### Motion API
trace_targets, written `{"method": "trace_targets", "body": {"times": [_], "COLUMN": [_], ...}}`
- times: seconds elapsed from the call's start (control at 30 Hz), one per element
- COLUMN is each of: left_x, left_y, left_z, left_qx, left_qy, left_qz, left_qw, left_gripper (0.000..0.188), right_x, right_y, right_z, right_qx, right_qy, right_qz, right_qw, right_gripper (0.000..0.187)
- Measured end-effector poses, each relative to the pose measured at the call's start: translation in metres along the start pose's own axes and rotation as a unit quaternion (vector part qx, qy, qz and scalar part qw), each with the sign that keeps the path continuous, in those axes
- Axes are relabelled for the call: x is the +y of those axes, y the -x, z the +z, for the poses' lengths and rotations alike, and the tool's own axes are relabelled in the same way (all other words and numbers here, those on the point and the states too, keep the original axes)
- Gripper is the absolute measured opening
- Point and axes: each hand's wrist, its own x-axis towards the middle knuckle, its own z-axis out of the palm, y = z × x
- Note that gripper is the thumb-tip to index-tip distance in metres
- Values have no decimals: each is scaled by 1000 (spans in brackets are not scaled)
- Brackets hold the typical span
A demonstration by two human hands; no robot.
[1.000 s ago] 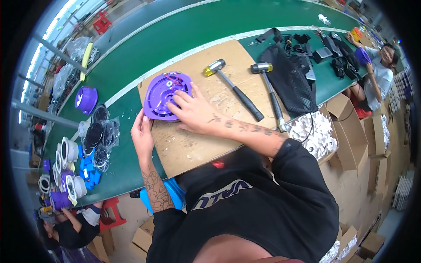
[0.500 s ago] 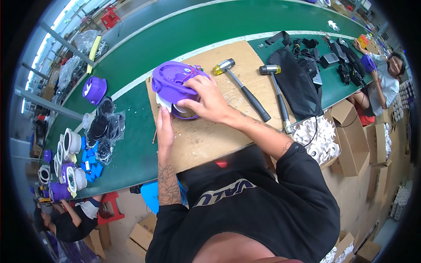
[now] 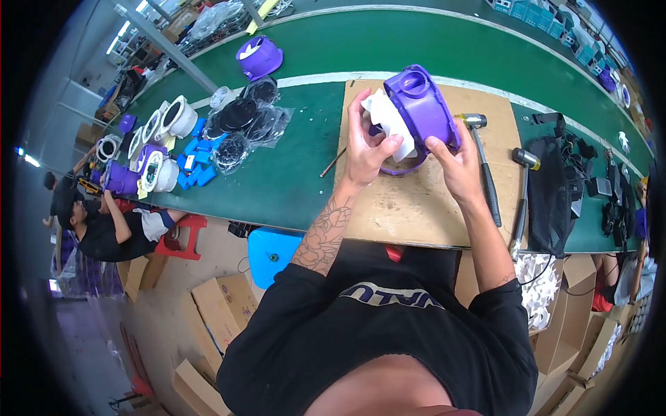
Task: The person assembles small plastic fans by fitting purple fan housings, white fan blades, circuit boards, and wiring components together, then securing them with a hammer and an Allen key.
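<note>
Two hands busy just past twelve o'clock: the left hand [image 3: 368, 149] pinches a white finned part [image 3: 388, 118] between thumb and fingers, while the right hand [image 3: 458, 163] clasps a purple housing [image 3: 427, 107], thumb at its near edge, tilted at one o'clock over the cardboard sheet [image 3: 392, 215]. The finned part sits right up beside the housing; how far in, I cannot tell. Down to four o'clock, a carton [image 3: 553, 315] heaped with white pieces [image 3: 538, 288]. Round to eight, a blue stool [image 3: 274, 256].

Up onto the green bench [image 3: 274, 191]: two hammers [image 3: 488, 187] at half past two, heads pointing away, then a black mesh bag [image 3: 551, 201] at three. Swing left! Blue pieces [image 3: 198, 163] cluster near half past nine, black discs [image 3: 237, 114] in clear wrapping at half past ten, and at eleven a purple bowl [image 3: 262, 64] with something white inside, too small to make out. Out at nine, a person in black [image 3: 107, 232] sits on a red stool [image 3: 184, 239]. Deepest of all, between one and two, turquoise crates [image 3: 544, 21] line up across the green belt [image 3: 388, 41]
</note>
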Motion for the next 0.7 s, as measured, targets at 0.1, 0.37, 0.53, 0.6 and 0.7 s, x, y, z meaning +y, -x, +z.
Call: {"method": "trace_targets", "body": {"times": [0.1,0.37,0.53,0.6,0.7], "left_x": [0,18,12,10,6], "left_y": [-3,13,21,22,24], "left_z": [-25,-64,-77,-80,-78], "left_qx": [29,129,142,147,147], "left_qy": [-28,56,69,83,89], "left_qz": [54,10,-10,-18,-34], "left_qw": [998,990,987,986,985], "left_gripper": [94,74,70,68,68], "right_x": [3,18,18,19,17], "right_y": [-6,-8,-5,-7,-7], "right_z": [-6,-3,6,8,6], "right_qx": [43,-92,-170,-175,-179], "right_qy": [8,454,533,538,546], "right_qz": [16,-213,-208,-208,-205], "right_qw": [999,860,803,798,793], "right_gripper": [29,34,30,30,30]}}
